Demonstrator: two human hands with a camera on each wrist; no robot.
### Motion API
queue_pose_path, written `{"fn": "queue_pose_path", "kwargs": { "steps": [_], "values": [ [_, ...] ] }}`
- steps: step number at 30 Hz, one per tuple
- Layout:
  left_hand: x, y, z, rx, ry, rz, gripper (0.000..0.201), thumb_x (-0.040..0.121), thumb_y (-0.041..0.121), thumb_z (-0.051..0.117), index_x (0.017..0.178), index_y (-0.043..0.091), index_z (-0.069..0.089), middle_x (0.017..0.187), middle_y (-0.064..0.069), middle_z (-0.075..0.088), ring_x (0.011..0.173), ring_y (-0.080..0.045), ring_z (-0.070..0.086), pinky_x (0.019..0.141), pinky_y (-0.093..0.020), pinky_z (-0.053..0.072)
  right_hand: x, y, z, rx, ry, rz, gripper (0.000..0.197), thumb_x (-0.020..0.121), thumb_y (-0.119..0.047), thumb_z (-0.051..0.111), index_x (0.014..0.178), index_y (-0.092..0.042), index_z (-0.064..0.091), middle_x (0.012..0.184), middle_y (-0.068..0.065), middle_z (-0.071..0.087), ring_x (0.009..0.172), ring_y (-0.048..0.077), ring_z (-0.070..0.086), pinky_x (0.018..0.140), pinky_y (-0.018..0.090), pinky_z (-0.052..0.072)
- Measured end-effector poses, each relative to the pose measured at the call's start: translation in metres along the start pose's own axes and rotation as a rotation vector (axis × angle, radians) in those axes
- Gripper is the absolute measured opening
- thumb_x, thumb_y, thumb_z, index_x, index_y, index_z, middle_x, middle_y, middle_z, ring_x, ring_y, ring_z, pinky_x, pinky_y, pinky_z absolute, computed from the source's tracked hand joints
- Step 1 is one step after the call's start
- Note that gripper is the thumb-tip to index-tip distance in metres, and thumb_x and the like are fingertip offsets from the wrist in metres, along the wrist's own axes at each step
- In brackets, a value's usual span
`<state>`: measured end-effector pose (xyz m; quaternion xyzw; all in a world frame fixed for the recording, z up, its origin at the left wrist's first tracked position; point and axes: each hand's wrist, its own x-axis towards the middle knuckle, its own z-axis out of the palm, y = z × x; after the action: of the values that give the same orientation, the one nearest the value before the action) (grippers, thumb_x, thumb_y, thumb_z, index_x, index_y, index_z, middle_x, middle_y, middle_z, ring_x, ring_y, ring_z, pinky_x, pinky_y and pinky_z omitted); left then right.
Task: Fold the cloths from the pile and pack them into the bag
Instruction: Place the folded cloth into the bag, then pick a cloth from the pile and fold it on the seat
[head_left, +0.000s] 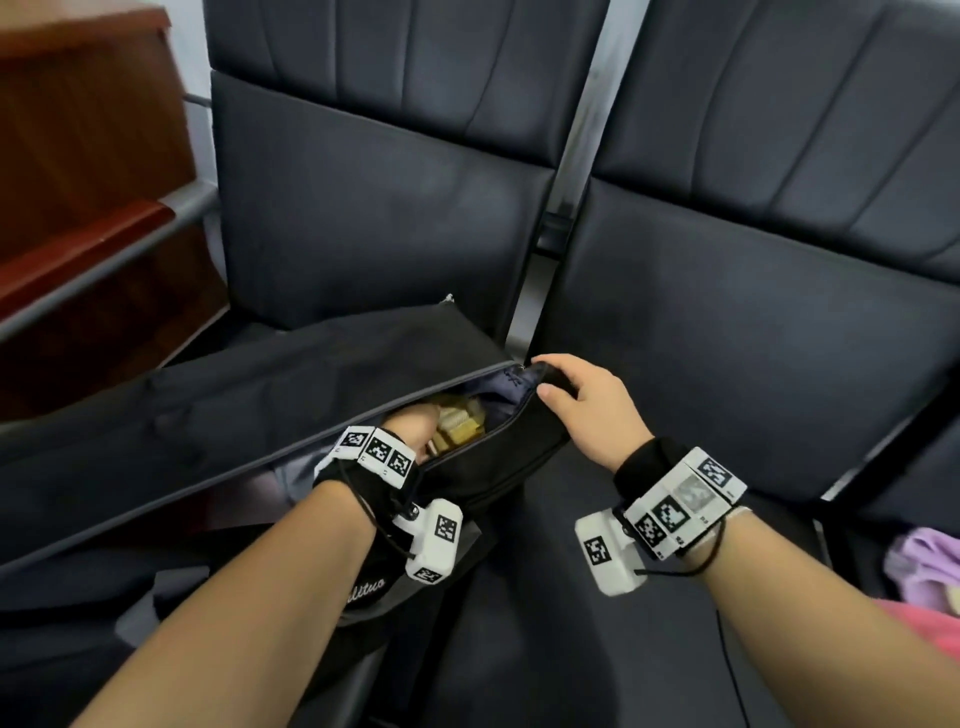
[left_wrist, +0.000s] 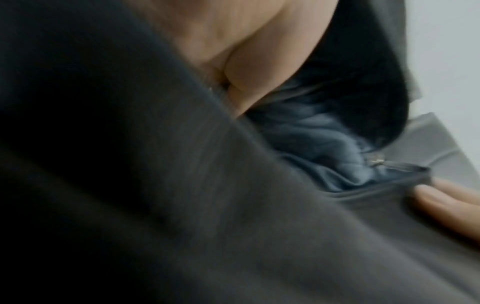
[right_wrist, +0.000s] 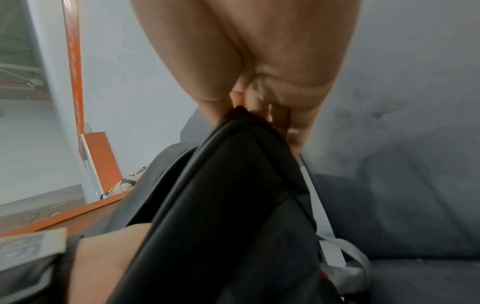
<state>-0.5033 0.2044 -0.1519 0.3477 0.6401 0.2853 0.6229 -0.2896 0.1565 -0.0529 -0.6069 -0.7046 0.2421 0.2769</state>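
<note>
Dark padded seats are carrying the bag; the right hand is pinching its mouth open so the left hand, grip hidden, is reaching inside to the yellow cloth.

Soft, even indoor light; wrist views blurred and dim, head view edge-warped.
</note>
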Motion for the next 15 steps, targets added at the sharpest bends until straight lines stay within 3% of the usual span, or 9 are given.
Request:
{"fn": "queue_pose_path", "kwargs": {
  "steps": [3,6,8,10,12,15],
  "values": [
    [-0.033,0.01,0.001,0.147,0.07,0.105,0.01,0.097,0.012,0.055,0.093,0.015,0.064,0.106,-0.009,0.058,0.099,-0.02,0.057,0.09,-0.037,0.053,-0.023,-0.003,-0.011,0.046,-0.015,0.065,0.041,0.096,-0.022,0.06,0.137,-0.025,0.055,0.125,-0.007,0.064,0.113,0.007,0.056,0.093,0.018,0.037],
    [-0.079,0.02,0.018,0.236,0.155,0.257,0.024,0.083,0.015,0.066,0.102,0.003,0.071,0.103,-0.013,0.069,0.106,-0.03,0.065,0.091,-0.035,0.05,-0.059,-0.002,-0.031,0.085,0.001,0.119,0.044,0.096,-0.025,0.06,0.139,-0.028,0.052,0.119,-0.007,0.065,0.111,0.005,0.058,0.091,0.019,0.039],
    [-0.114,0.026,0.038,0.359,0.248,0.385,0.031,0.085,0.015,0.064,0.115,0.008,0.071,0.11,-0.013,0.071,0.111,-0.032,0.064,0.095,-0.033,0.048,-0.09,0.005,-0.05,0.098,0.02,0.145,0.044,0.095,-0.025,0.06,0.139,-0.029,0.051,0.12,-0.007,0.064,0.111,0.007,0.059,0.091,0.021,0.042],
    [-0.144,0.03,0.067,0.438,0.305,0.533,0.031,0.085,0.011,0.061,0.114,0.014,0.072,0.107,-0.006,0.072,0.105,-0.025,0.065,0.091,-0.027,0.045,-0.125,0.02,-0.072,0.098,0.042,0.173,0.046,0.095,-0.026,0.061,0.139,-0.028,0.05,0.13,-0.006,0.059,0.11,0.009,0.06,0.093,0.024,0.045],
    [-0.167,0.03,0.105,0.456,0.264,0.621,0.025,0.084,0.008,0.061,0.104,0.016,0.073,0.094,-0.001,0.069,0.097,-0.023,0.065,0.084,-0.025,0.043,-0.163,0.042,-0.098,0.095,0.077,0.213,0.048,0.094,-0.024,0.062,0.14,-0.026,0.049,0.136,-0.005,0.056,0.108,0.011,0.062,0.095,0.026,0.046],
    [-0.19,0.016,0.184,0.528,0.08,0.636,0.02,0.084,0.007,0.061,0.094,0.021,0.07,0.088,0.002,0.065,0.093,-0.025,0.065,0.084,-0.031,0.048,-0.225,0.086,-0.138,0.072,0.131,0.323,0.05,0.092,-0.023,0.063,0.139,-0.025,0.05,0.135,-0.001,0.057,0.107,0.014,0.062,0.097,0.029,0.046]
  ]
}}
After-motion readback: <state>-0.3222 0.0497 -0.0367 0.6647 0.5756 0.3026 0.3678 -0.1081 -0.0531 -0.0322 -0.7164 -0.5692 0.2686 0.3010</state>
